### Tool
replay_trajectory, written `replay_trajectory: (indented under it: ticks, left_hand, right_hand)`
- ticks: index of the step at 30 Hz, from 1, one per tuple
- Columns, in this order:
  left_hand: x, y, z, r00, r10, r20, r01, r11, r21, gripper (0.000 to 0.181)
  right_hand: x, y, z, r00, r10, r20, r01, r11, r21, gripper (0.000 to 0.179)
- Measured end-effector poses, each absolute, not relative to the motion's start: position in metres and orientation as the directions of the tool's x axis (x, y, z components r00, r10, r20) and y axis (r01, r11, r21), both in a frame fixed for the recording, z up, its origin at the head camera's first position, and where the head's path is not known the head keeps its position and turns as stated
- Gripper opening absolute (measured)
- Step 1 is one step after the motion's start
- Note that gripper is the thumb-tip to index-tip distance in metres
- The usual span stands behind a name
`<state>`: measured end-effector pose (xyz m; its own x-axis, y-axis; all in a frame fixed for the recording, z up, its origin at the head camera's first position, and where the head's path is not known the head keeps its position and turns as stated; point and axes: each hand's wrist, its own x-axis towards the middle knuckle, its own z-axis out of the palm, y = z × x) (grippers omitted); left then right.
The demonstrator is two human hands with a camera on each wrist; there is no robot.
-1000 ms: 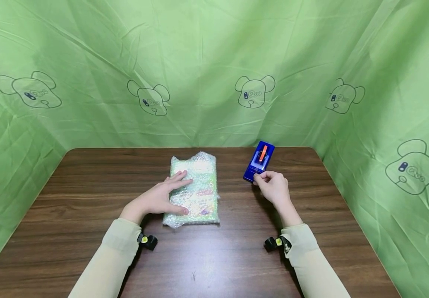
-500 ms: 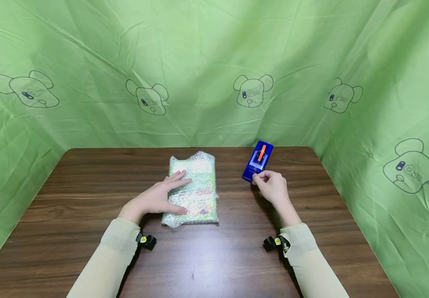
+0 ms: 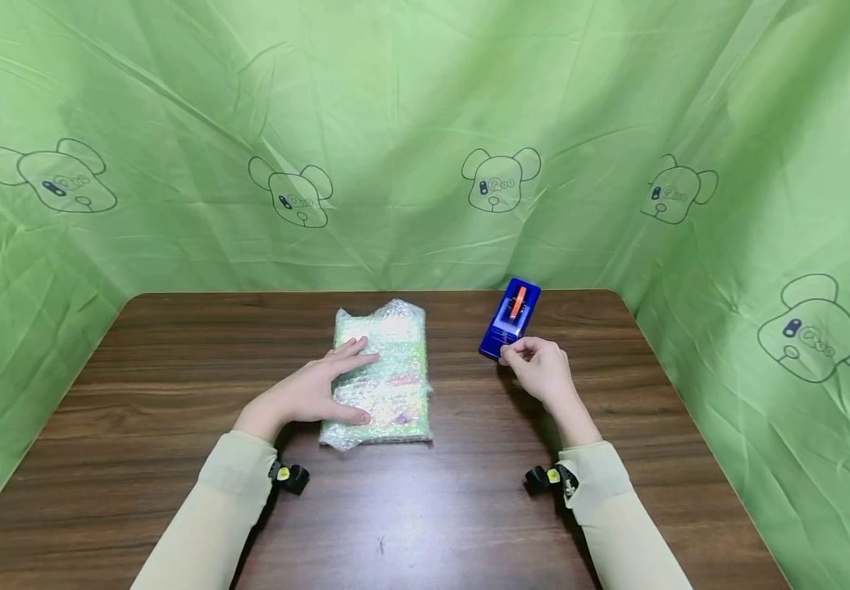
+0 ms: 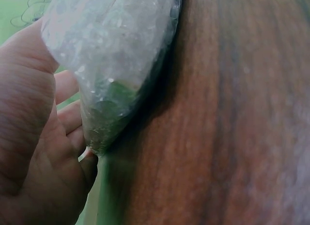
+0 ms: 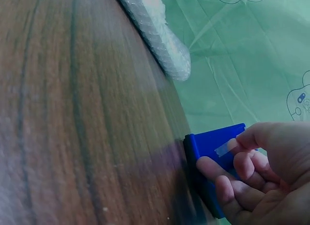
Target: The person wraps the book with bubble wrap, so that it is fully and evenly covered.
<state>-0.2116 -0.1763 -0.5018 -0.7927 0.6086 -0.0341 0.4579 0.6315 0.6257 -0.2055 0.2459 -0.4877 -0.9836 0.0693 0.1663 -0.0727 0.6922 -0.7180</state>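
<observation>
A flat packet in bubble wrap (image 3: 395,352), pale green with colored print, lies left of the table's middle. Across its left half rests my left hand (image 3: 314,389), fingers spread and thumb straight along the near part. The left wrist view shows the wrap's crinkled corner (image 4: 111,104) beside my palm. Farther back on the right lies a flat blue case (image 3: 509,319) with an orange bar on its face. My right hand (image 3: 543,373) pinches at its near end with thumb and index finger. In the right wrist view, a small pale strip (image 5: 224,150) shows by the fingertips.
The dark wood table (image 3: 410,516) ends just behind the blue case. A green curtain (image 3: 395,123) printed with mouse-like heads surrounds its back and sides. Small black cameras sit on both wrists, under pale sleeves (image 3: 225,492).
The whole head view has shifted slightly. Both hands, the packet and the blue case keep their places relative to each other.
</observation>
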Motion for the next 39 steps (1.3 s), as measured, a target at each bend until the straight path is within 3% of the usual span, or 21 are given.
replay_trajectory:
  ticks: [13, 21, 30, 39]
  left_hand:
    - [-0.210, -0.177, -0.503, -0.793, 0.608, -0.027, 0.460, 0.628, 0.628, 0.106]
    - [-0.211, -0.177, -0.504, -0.790, 0.612, -0.028, 0.464, 0.627, 0.626, 0.107]
    - [-0.210, -0.177, -0.502, -0.792, 0.610, -0.029, 0.456, 0.622, 0.637, 0.106]
    - [-0.210, -0.177, -0.503, -0.789, 0.614, -0.022, 0.461, 0.614, 0.641, 0.106]
  right_hand:
    - [-0.208, 0.252, -0.489, -0.992, 0.001, 0.127, -0.090, 0.698, -0.710, 0.020]
    - [-0.200, 0.253, -0.476, -0.994, -0.098, 0.041, -0.092, 0.604, -0.792, 0.024]
    - [-0.198, 0.250, -0.460, -0.971, -0.217, 0.101, -0.204, 0.533, -0.821, 0.014]
    - [-0.195, 0.243, -0.455, -0.964, -0.226, 0.140, -0.240, 0.513, -0.824, 0.008]
